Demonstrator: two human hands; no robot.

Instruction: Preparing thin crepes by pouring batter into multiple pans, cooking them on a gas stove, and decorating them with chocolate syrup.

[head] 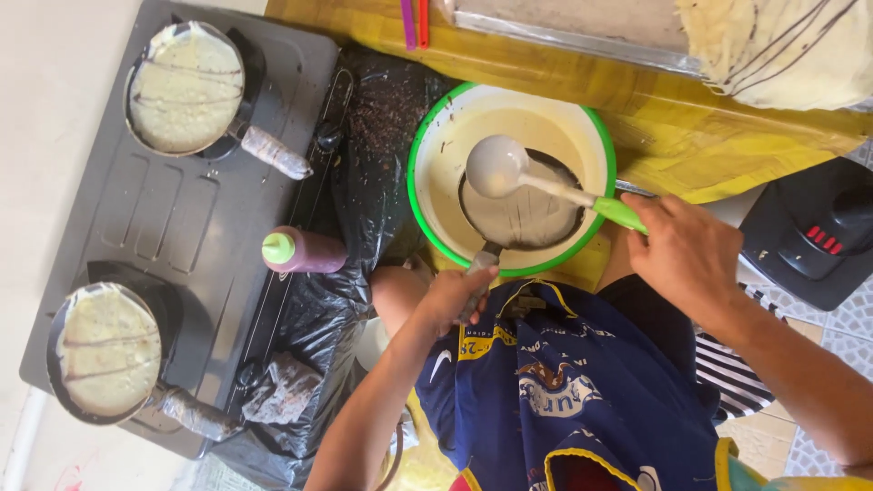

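Observation:
My right hand grips the green handle of a white ladle, whose bowl hovers over a small dark pan coated with pale batter. My left hand holds that pan's handle and keeps the pan tilted inside a white basin with a green rim that contains batter. The basin sits just in front of my lap.
A grey two-burner stove at the left carries two pans with crepes, one far and one near. A purple squeeze bottle with a green cap lies on black plastic. Finished crepes rest on a tray at top right.

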